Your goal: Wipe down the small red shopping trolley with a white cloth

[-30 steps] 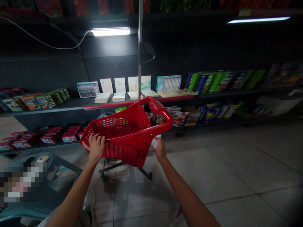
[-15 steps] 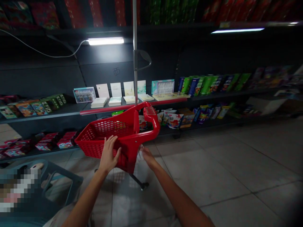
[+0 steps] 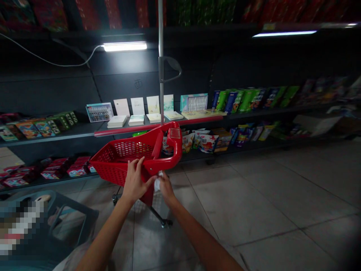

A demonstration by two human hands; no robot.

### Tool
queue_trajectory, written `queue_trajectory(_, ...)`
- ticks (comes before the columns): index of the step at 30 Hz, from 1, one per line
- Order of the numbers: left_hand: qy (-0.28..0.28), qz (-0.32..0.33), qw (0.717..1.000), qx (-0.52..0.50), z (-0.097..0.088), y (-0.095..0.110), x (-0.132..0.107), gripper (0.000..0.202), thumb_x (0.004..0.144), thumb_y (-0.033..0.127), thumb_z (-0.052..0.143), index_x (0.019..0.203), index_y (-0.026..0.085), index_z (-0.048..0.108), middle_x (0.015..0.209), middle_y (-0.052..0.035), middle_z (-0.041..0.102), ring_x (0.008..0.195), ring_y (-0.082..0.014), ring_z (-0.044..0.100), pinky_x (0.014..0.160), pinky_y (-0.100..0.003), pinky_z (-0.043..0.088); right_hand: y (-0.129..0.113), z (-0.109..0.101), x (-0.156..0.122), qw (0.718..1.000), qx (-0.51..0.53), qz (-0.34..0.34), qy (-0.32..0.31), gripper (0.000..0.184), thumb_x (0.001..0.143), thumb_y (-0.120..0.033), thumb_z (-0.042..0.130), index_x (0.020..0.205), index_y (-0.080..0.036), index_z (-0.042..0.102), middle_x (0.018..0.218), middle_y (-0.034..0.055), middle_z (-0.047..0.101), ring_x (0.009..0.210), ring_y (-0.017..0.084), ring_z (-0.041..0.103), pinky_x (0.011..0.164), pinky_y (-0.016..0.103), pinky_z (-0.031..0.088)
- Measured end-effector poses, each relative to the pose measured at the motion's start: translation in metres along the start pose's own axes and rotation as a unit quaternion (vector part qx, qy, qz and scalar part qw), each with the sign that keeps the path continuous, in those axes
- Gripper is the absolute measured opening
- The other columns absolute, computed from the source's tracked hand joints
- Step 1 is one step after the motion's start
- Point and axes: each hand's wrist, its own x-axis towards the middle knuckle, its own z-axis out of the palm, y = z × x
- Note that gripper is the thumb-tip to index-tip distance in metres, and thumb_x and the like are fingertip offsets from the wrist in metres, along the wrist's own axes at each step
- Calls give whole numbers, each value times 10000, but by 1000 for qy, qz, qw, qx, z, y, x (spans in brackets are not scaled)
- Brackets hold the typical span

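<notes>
A red plastic shopping trolley (image 3: pixel 126 160) on small wheels stands on the tiled floor in front of dark store shelves. My left hand (image 3: pixel 134 181) rests on its near corner below the red handle (image 3: pixel 172 145), fingers curled over the rim. My right hand (image 3: pixel 165 186) is just beside it, closed on a small white cloth or wad (image 3: pixel 157 183) pressed against the trolley's corner. The basket looks to have nothing in it.
Shelves (image 3: pixel 84 130) hold boxed goods, white cards and colourful packets. A metal pole (image 3: pixel 160 75) rises behind the trolley. A grey-blue plastic chair or crate (image 3: pixel 64 214) stands at lower left. Tiled floor (image 3: pixel 267 203) stretches to the right.
The trolley has swung round, its handle end coming toward me. My left hand slid from the far rim to the near corner. My right hand moved left to meet it.
</notes>
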Motion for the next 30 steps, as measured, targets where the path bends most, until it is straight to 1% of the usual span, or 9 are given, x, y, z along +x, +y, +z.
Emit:
queue_trajectory(4, 15, -19, 1000, 15, -3, -4, 3, 738, 851, 487, 739, 1466, 283, 387, 1370, -126, 485, 1362, -364, 482, 1228, -649, 307, 24, 9, -17, 999, -12, 31, -23, 433, 820, -405, 627, 1229, -271, 683, 1033, 38, 771, 993, 244, 704, 898, 369, 566)
queue_trajectory(6, 13, -21, 1000, 14, -7, -6, 4, 698, 846, 481, 745, 1425, 281, 411, 1371, -127, 493, 1347, -361, 497, 1213, -630, 340, 27, 11, -22, 998, -17, 50, -22, 424, 829, -400, 629, 1227, -262, 684, 1037, 45, 771, 951, 245, 712, 878, 371, 573)
queue_trajectory(10, 5, -27, 999, 22, -14, -6, 4, 704, 828, 479, 756, 1399, 267, 404, 1381, -134, 511, 1342, -365, 509, 1186, -621, 378, 1, 8, -21, 998, -29, 10, 52, 367, 866, -389, 597, 1189, -243, 691, 1107, 64, 762, 970, 241, 708, 895, 370, 565)
queue_trajectory(13, -5, -48, 998, 32, -17, -4, 4, 646, 815, 460, 755, 1339, 264, 432, 1309, -113, 549, 1269, -351, 551, 1140, -608, 433, -31, 3, -16, 989, -63, -105, 78, 379, 928, -360, 557, 1272, -246, 670, 1239, 83, 725, 1113, 245, 677, 1001, 386, 527)
queue_trajectory(16, -9, -51, 998, 32, -20, -4, 4, 613, 779, 418, 770, 1278, 263, 450, 1246, -94, 560, 1203, -338, 576, 1150, -609, 420, -48, -2, -11, 962, -132, -233, 45, 398, 950, -279, 536, 1329, -269, 658, 1313, 93, 695, 1252, 263, 625, 1105, 428, 472)
queue_trajectory(19, -16, -39, 999, 24, -26, -5, 4, 592, 752, 373, 771, 1236, 254, 452, 1210, -88, 562, 1175, -335, 582, 1167, -619, 390, -49, -3, -5, 927, -204, -313, -21, 460, 955, -183, 485, 1376, -286, 639, 1357, 90, 675, 1363, 267, 558, 1199, 483, 395)
queue_trajectory(24, -42, -17, 999, -22, -42, -18, 1, 569, 739, 331, 770, 1209, 233, 465, 1226, -103, 570, 1174, -323, 585, 1109, -565, 451, -56, 2, 9, 871, -277, -394, -103, 533, 985, -109, 418, 1473, -276, 556, 1513, 67, 565, 1511, 235, 392, 1279, 527, 297)
queue_trajectory(27, -41, -10, 998, -49, -49, -34, -3, 596, 728, 315, 783, 1227, 237, 469, 1232, -99, 573, 1165, -312, 596, 1087, -527, 469, -66, 11, 20, 839, -313, -429, -123, 456, 1011, -152, 482, 1418, -313, 610, 1538, 25, 547, 1551, 235, 317, 1290, 527, 289)
queue_trajectory(30, -29, -9, 998, -61, -52, -46, -8, 620, 743, 347, 799, 1254, 236, 466, 1241, -94, 573, 1179, -305, 597, 1085, -506, 469, -69, 17, 36, 813, -337, -453, -144, 424, 999, -205, 570, 1401, -324, 629, 1504, 18, 585, 1552, 246, 316, 1297, 536, 279)
